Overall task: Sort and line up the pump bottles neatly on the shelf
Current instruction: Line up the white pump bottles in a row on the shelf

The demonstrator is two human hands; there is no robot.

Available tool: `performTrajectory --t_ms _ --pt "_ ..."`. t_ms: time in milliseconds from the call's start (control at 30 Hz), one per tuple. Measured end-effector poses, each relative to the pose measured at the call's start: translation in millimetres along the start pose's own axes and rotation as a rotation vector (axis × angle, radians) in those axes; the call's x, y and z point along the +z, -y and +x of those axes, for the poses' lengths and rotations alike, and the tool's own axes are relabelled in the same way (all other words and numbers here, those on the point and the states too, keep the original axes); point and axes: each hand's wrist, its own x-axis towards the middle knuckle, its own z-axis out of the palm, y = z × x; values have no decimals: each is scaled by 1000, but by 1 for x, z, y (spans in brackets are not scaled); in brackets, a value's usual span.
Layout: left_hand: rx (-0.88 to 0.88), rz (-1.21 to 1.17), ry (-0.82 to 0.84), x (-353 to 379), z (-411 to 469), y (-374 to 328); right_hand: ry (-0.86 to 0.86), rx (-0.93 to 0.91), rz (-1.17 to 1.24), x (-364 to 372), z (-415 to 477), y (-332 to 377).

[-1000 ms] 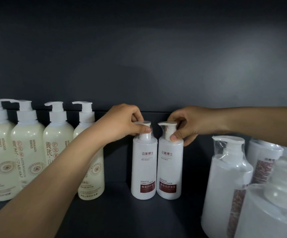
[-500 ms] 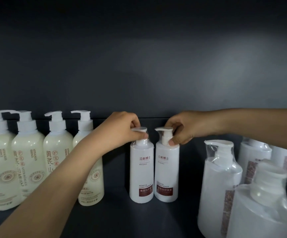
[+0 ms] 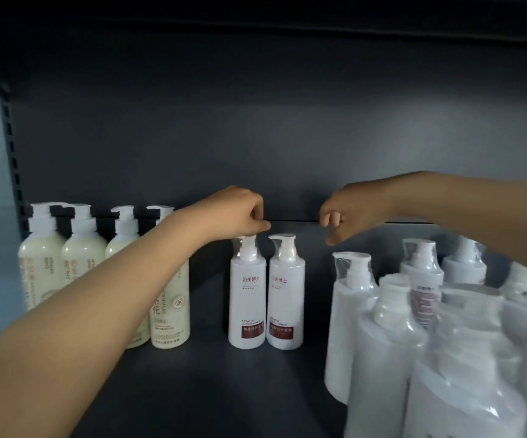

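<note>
Two white conditioner bottles with dark red labels stand side by side, touching, in the middle of the dark shelf. My left hand pinches the pump head of the left white bottle. My right hand hovers up and to the right of the right white bottle, fingers loosely curled, holding nothing. Several cream pump bottles stand in a row at the left; my left forearm hides part of them.
Several large white bottles in clear plastic wrap crowd the right side, the nearest ones blurred and close to the camera. A dark back panel closes the shelf behind. A gap lies between the cream row and the white pair.
My right hand has let go of the right white bottle's pump and lifted away to the right. My left hand stays on the left bottle's pump. The view has drawn back and shifted.
</note>
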Motion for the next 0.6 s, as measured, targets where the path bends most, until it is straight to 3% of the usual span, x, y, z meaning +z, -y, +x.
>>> performTrajectory --t_ms 200,400,600 --pt "11 24 172 22 5 -21 -60 -19 27 -9 -20 -3" --pt "-86 -131 155 33 11 -24 -84 -19 64 -13 -25 -12" --pt "-92 -16 176 30 13 -25 -83 -7 109 1 -30 -18"
